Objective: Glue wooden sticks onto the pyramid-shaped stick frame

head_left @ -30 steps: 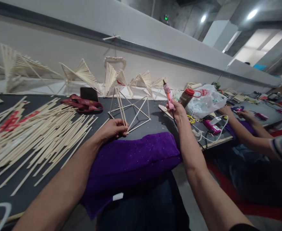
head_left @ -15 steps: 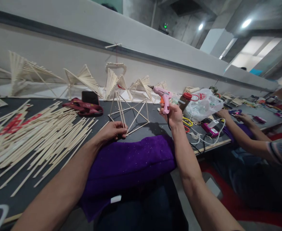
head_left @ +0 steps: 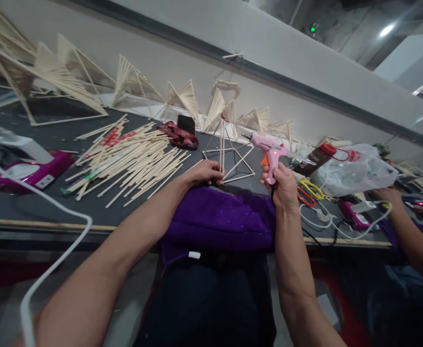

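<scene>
My left hand [head_left: 208,172] is closed at the lower front corner of an open wooden stick frame [head_left: 222,150], with the fingertips pinching the foot of its upright sticks. The frame stands on the dark table, its thin sticks joined in triangles. My right hand [head_left: 284,187] is wrapped round the handle of a pink glue gun [head_left: 269,144] with an orange trigger. Its nozzle points left, above and behind the frame, apart from it. Under both wrists a purple cloth [head_left: 218,219] covers the table edge and my lap. Loose wooden sticks [head_left: 135,166] lie in a heap left of my left hand.
Fan-shaped stick models [head_left: 182,101] line the wall. A dark red strap [head_left: 178,135] lies behind the heap. To the right are a brown bottle [head_left: 314,159], scissors [head_left: 310,190] and a plastic bag [head_left: 356,171]. A white cable [head_left: 58,260] crosses the left. A co-worker's hands [head_left: 388,197] work at the right.
The view has swung left and down, so things appear further right and a magenta power strip shows at the left. Both hands keep their holds; the glue gun stays near the frame.
</scene>
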A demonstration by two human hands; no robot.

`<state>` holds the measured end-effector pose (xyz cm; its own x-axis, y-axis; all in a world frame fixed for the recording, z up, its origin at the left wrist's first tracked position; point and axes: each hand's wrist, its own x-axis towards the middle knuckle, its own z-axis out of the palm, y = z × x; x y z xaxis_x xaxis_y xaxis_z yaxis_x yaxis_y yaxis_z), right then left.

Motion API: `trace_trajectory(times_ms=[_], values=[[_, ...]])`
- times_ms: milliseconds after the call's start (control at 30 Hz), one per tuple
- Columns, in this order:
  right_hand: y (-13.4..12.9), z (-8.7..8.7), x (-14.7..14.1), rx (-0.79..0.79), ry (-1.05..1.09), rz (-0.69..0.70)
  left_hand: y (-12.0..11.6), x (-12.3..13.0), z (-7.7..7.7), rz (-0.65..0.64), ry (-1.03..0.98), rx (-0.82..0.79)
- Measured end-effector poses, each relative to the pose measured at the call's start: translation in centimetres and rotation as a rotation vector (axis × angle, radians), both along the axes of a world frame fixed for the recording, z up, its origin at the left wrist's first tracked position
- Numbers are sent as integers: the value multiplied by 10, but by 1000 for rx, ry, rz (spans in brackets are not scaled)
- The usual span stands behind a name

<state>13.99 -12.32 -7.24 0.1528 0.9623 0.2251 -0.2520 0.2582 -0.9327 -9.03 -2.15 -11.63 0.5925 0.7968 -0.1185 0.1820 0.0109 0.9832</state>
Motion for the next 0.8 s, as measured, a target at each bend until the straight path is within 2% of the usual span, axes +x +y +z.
trace_trajectory(times_ms=[100,267,367,500,800], values=[[-11,-11,0,-2,-57,-25,-1,1,0,-15,-7,-30],[-31,-32,0,-149,-336,9,-1,4,1,-3,-10,-73],[-38,-41,-3,-155,-465,22,0,5,1,0,-16,-92],[-41,-46,-6,-134,-558,3,4,5,-2,-32,-42,-102],[-44,-51,-5,-148,-584,-95,11,4,-7,-31,-47,-83]])
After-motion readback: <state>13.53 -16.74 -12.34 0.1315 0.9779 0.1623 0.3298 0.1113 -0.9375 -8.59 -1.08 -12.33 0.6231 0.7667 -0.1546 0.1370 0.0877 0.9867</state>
